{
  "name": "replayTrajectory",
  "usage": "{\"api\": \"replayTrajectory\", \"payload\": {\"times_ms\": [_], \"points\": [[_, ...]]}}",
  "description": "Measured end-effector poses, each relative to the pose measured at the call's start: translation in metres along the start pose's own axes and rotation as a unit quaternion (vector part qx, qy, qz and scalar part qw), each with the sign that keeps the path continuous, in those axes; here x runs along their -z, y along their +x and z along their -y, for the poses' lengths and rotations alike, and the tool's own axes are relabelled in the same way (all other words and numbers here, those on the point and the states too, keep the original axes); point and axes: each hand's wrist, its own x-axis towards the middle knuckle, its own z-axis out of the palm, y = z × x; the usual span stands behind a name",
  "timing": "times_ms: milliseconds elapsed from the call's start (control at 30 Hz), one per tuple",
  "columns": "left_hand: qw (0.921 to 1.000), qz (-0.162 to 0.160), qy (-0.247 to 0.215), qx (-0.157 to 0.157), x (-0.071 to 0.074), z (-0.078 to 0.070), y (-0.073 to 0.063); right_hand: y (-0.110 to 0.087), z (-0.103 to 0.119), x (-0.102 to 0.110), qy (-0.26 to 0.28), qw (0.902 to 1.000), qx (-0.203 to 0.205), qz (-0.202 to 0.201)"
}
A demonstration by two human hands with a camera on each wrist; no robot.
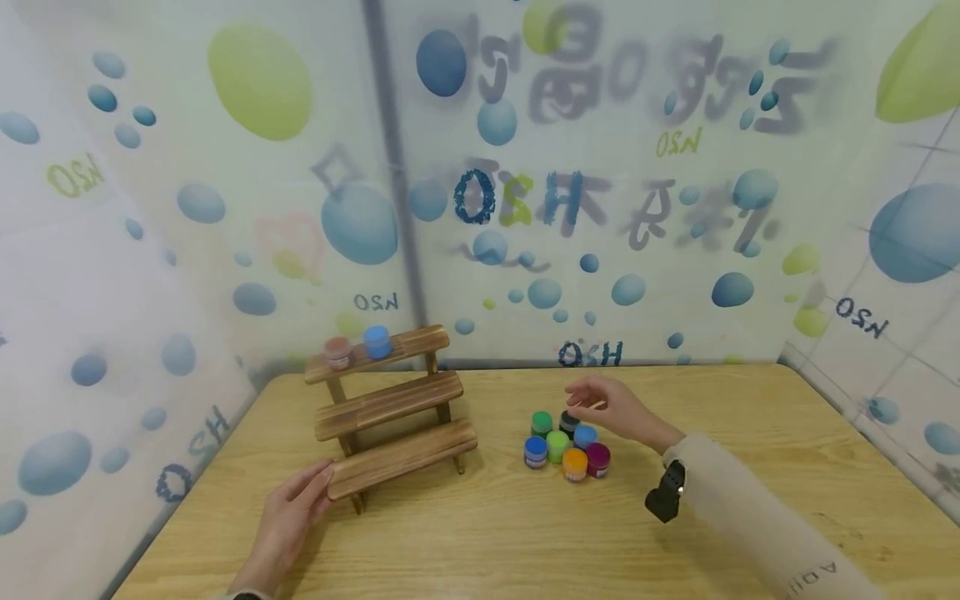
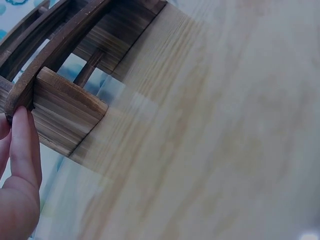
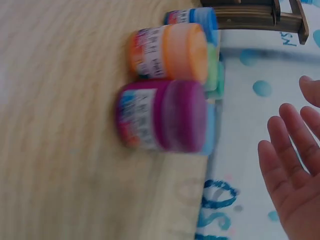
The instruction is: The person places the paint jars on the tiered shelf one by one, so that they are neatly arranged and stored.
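My left hand (image 1: 288, 510) grips the left end of the lowest step of a three-tier wooden stand (image 1: 405, 457). In the left wrist view its fingers (image 2: 22, 145) meet that step's end. On the top tier stand a reddish-brown paint jar (image 1: 338, 353) and a light blue paint jar (image 1: 377, 342). My right hand (image 1: 611, 408) hovers over a cluster of small paint jars, nearest the black one (image 1: 569, 423), which it partly hides. Fingers extended, it holds nothing. Around the black jar sit green (image 1: 542, 424), lime (image 1: 558, 447), dark blue (image 1: 536, 452), light blue (image 1: 585, 437), orange (image 1: 575, 464) and purple (image 1: 597, 459) jars.
Everything stands on a light wooden table (image 1: 480, 542). Behind it and at both sides hang pale curtains (image 1: 637, 225) printed with bubbles and lettering. A black watch (image 1: 666, 492) is on the right wrist.
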Motion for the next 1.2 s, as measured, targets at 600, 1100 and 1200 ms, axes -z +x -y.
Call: {"api": "replayTrajectory", "payload": {"times_ms": [600,1100,1200], "points": [[1.0000,0.005,-0.003,-0.005,0.001,0.001,0.001,-0.053,-0.023,-0.001,0.054,0.9933,-0.097,0.031],[0.9999,0.010,-0.004,0.001,0.001,0.000,0.000,-0.059,-0.035,-0.016,0.068,0.9930,-0.089,0.036],[0.9999,0.010,-0.003,0.002,0.000,0.000,0.000,-0.059,-0.033,-0.016,0.068,0.9931,-0.088,0.036]]}}
